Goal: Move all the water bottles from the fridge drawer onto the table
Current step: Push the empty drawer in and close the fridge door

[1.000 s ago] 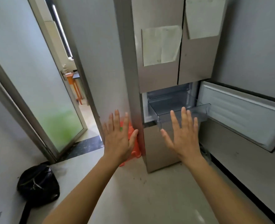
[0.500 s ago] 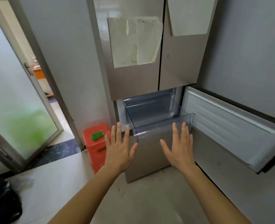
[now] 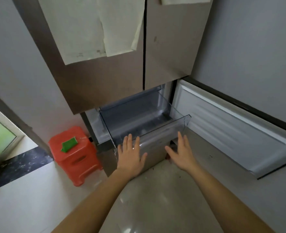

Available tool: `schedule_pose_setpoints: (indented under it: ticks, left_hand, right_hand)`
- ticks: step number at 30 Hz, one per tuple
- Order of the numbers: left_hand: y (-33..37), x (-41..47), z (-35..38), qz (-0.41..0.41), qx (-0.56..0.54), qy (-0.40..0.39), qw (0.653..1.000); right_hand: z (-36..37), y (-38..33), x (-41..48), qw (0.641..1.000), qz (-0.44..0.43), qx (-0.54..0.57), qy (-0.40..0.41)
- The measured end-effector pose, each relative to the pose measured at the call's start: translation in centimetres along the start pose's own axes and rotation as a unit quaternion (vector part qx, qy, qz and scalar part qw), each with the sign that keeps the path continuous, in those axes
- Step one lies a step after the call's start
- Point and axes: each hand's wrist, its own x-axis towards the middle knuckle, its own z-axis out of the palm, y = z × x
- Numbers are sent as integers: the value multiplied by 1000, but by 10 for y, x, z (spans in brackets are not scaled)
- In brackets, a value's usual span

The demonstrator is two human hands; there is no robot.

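Clear plastic drawer open; left hand, right hand spread flat

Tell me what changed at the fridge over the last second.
Both hands have moved forward: the left hand and right hand, flat and holding nothing, now reach the front of the pulled-out drawer; contact is unclear. Nothing was grasped or released. The drawer stays out, the door open, the red stool in place.

- Left hand and right hand, fingers straight, reach toward the front of the pulled-out clear fridge drawer.
- An orange stool stands beside the fridge.
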Motion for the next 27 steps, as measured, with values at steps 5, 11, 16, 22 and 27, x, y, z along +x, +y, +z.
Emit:
schedule_pose_setpoints:
  ticks: [5, 11, 16, 22, 27]
  left_hand:
    - [8, 45, 29, -13, 47, -55, 997]
    - [16, 66, 50, -92, 126, -60, 986]
    - [27, 77, 59, -158, 138, -40, 977]
    - [52, 94, 57, -244, 78, 147, 955]
    - [73, 114, 46, -419, -309, 156, 840]
  right_hand:
    - [5, 22, 59, 993, 45, 90, -55]
    - [7, 29, 132, 937, 145, 289, -135]
    - [-2, 23, 173, 837, 230, 474, -147]
    - [-12, 14, 209, 803, 209, 536, -156]
    - [-6, 4, 227, 781, 202, 555, -200]
